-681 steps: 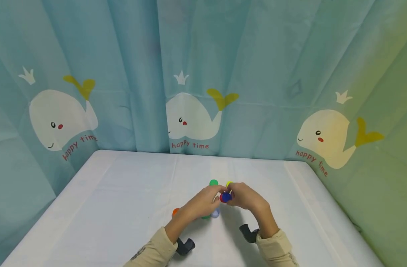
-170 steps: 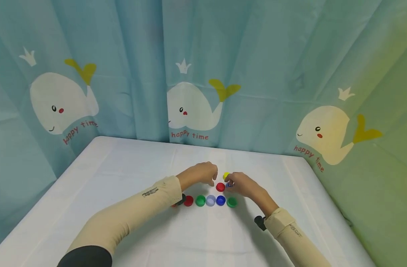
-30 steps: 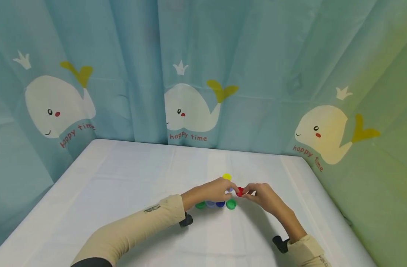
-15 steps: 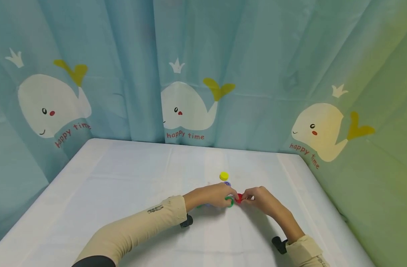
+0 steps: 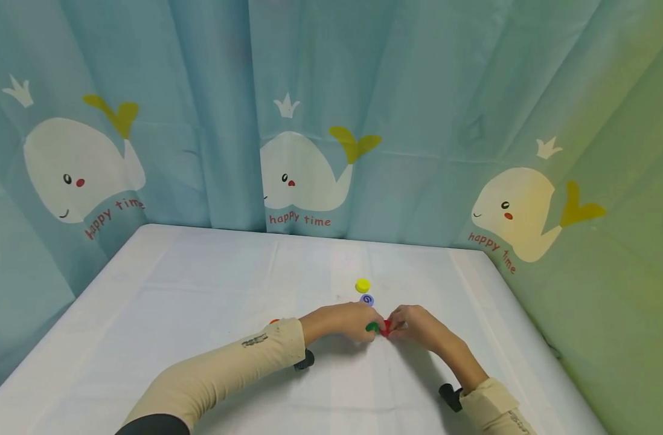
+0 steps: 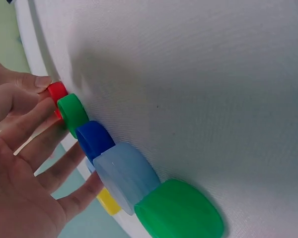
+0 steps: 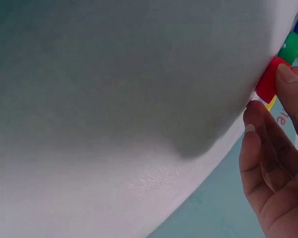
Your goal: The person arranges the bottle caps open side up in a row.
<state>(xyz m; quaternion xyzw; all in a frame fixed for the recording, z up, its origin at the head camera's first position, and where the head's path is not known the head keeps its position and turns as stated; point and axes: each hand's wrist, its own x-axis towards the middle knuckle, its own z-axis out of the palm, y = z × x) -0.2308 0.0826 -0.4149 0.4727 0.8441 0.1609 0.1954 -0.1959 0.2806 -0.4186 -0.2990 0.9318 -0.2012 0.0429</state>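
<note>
Coloured plastic bottle caps form a row on the white table. My right hand (image 5: 418,326) pinches a red bottle cap (image 7: 267,82) at the right end of the row, its thumb on the cap's side. Right beside it stands a green cap (image 6: 72,111), followed by a dark blue cap (image 6: 95,141), a pale blue cap (image 6: 126,173) and another green cap (image 6: 181,210). My left hand (image 5: 353,320) spreads over the row with fingers extended, fingertips at the caps' far sides. In the head view it hides most of the row.
Behind the row lie a yellow cap (image 5: 362,285) and a pale blue cap (image 5: 366,299) with a dark mark. An orange cap (image 5: 274,321) shows past the left sleeve. A whale-print curtain (image 5: 418,121) hangs behind the table (image 5: 212,272).
The red cap has moved nearer and slightly left, from behind the row to beside the right-end green cap. Both hands moved with it, and the left now covers more of the row.
</note>
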